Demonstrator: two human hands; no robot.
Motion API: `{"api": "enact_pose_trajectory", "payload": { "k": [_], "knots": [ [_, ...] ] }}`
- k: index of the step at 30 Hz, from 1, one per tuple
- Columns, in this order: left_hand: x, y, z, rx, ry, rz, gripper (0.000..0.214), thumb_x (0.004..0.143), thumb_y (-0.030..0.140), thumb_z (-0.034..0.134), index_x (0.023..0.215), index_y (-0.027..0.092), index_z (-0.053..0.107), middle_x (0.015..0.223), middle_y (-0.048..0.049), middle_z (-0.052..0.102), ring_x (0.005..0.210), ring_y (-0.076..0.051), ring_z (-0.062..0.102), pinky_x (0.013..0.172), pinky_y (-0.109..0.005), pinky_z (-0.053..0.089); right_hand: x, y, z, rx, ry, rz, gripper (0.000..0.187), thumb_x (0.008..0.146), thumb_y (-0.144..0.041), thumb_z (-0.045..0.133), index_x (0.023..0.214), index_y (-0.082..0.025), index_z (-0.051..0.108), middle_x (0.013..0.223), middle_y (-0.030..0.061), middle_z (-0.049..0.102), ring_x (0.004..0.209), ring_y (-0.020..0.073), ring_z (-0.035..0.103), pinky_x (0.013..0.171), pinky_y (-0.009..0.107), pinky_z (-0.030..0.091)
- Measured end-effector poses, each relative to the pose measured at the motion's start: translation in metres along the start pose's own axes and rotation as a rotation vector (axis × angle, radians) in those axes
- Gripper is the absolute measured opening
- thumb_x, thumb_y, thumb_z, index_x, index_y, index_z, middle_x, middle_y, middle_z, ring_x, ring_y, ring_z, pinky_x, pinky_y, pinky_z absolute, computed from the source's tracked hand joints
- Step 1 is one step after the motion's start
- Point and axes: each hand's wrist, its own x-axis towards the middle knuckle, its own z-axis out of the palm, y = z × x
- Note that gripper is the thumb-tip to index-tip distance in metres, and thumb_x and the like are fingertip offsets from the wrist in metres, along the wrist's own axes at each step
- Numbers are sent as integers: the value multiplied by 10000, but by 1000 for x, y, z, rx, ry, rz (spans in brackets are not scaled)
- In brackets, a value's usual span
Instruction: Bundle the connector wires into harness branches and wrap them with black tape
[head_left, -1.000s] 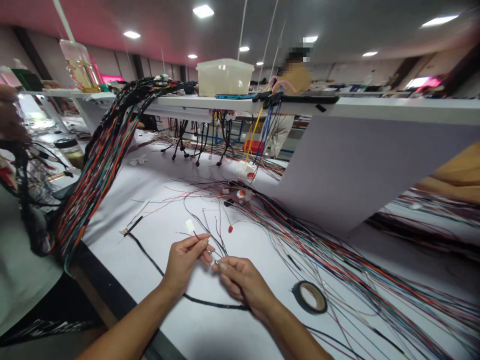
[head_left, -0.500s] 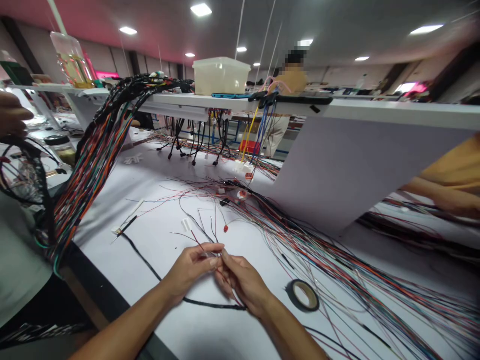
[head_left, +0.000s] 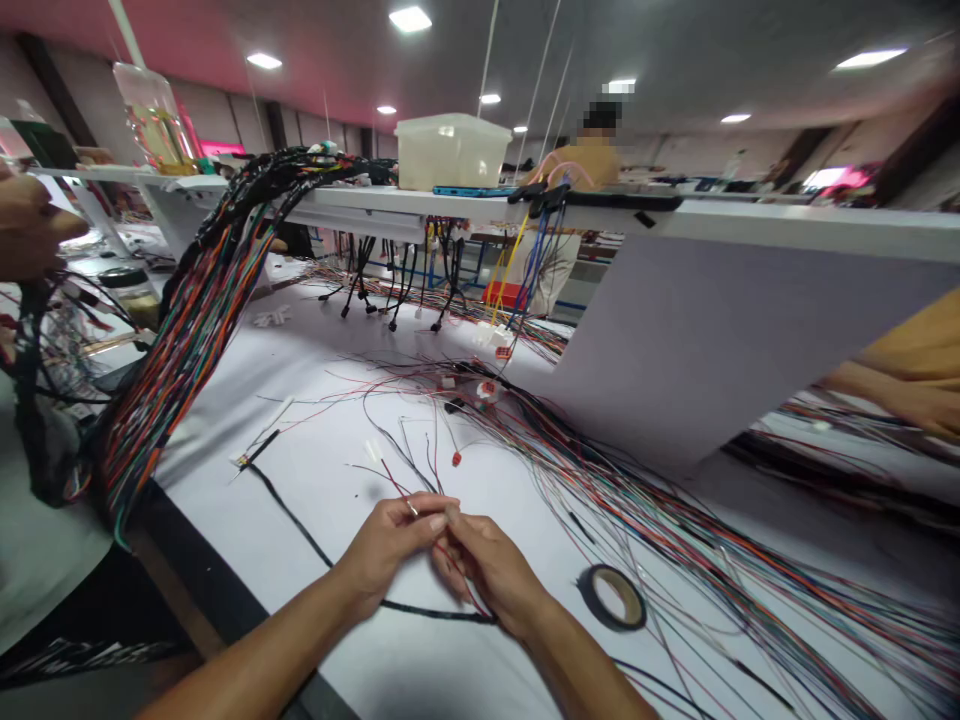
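My left hand (head_left: pixel 397 545) and my right hand (head_left: pixel 491 565) meet at the fingertips over the white table (head_left: pixel 300 590). Both are closed in a pinch on thin wires (head_left: pixel 444 548), red and dark, which run between the fingers; the exact pinch point is hidden. Loose wire ends fan out beyond my fingertips. A black taped cable (head_left: pixel 300 525) passes under my left hand to my right palm, and its far end has a small connector (head_left: pixel 244 461). A small red connector (head_left: pixel 456 459) lies just past my hands. To the right of my right hand lies a roll of black tape (head_left: pixel 613 598).
A long wire bundle (head_left: pixel 637 500) crosses the table on the right. At left hangs a thick harness (head_left: pixel 202 340) beside another person's hand (head_left: pixel 34 230). A shelf (head_left: pixel 742 222) holds a plastic box (head_left: pixel 452 152). Another person's arm (head_left: pixel 900 390) is at far right.
My hands keep their pinch on the wires with hardly any movement. The view has shifted slightly. At left, the other person's hand and the black-taped branch have moved a little.
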Motion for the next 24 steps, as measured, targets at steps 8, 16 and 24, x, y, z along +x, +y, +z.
{"api": "enact_pose_trajectory", "payload": {
  "k": [8,16,24],
  "knots": [
    [2,-1,0,-6,-3,16,267,754,289,690,960,120,691,757,-63,678,731,-193,617,783,-352,445,1,0,-1,-33,-28,6,567,839,-640,467,613,-126,546,435,-28,483,310,40,346,332,195,204],
    [2,-1,0,-30,6,-5,255,746,277,696,948,121,691,747,-61,682,719,-193,620,775,-355,449,0,1,1,-43,5,-1,559,834,-652,460,656,-128,543,456,-31,489,317,44,346,328,193,201],
    [2,0,-2,-118,15,23,309,750,271,700,1020,121,694,885,-94,701,833,-192,620,869,-342,419,-1,0,6,-8,100,-11,459,840,-575,529,679,-144,523,435,-69,390,357,38,255,360,193,165]
  ]
}}
